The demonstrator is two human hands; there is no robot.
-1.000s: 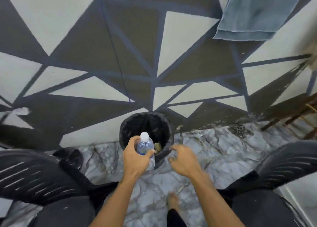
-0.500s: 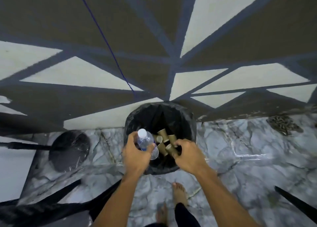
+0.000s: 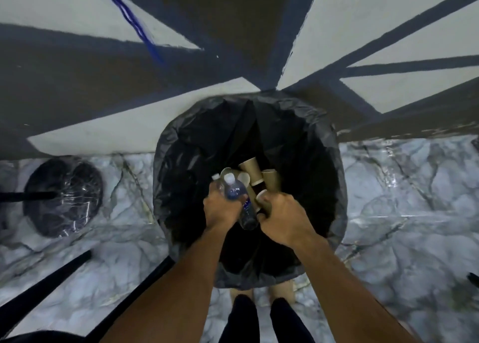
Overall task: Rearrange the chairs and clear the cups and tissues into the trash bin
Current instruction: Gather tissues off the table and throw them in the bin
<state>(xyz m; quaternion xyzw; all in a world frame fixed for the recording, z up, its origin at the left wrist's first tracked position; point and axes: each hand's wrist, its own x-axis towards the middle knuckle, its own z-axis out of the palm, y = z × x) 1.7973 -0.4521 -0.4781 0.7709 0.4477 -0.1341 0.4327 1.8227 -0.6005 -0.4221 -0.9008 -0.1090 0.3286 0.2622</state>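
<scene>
Left hand point(image 3: 222, 209): fingers curled round a clear water bottle point(image 3: 236, 193). The white cap points up, tilted toward the wall, and a blue label shows. The bottle's lower end sticks out below the hand, between the two wrists.

Right hand point(image 3: 283, 219): closed in a fist round the bases of a bunch of brown paper cups point(image 3: 255, 173). The cups fan up and away from the knuckles, some mouths showing pale insides. Count uncertain, at least four. Bottle and cups touch in the middle.

Both hands and their loads sit inside the outline of the trash bin point(image 3: 178, 135), over its near half, above the dark interior. How far they are below or above the rim: cannot tell.

Bin: round, lined with a black bag folded over the rim all round. The far half of the opening is bare black liner. The far rim stands against the foot of the painted wall point(image 3: 375, 13). The near rim overlaps the person's bare feet point(image 3: 283, 291), toes hidden under it.

Floor point(image 3: 404, 192): grey veined marble. Right of the bin, open floor runs out to the frame edge. On the left a round black base point(image 3: 62, 200) sits near the wall, apart from the bin. Two black chair legs point(image 3: 46, 278) slant in from the lower left, and the nearer one ends close to the bin's near-left edge.
</scene>
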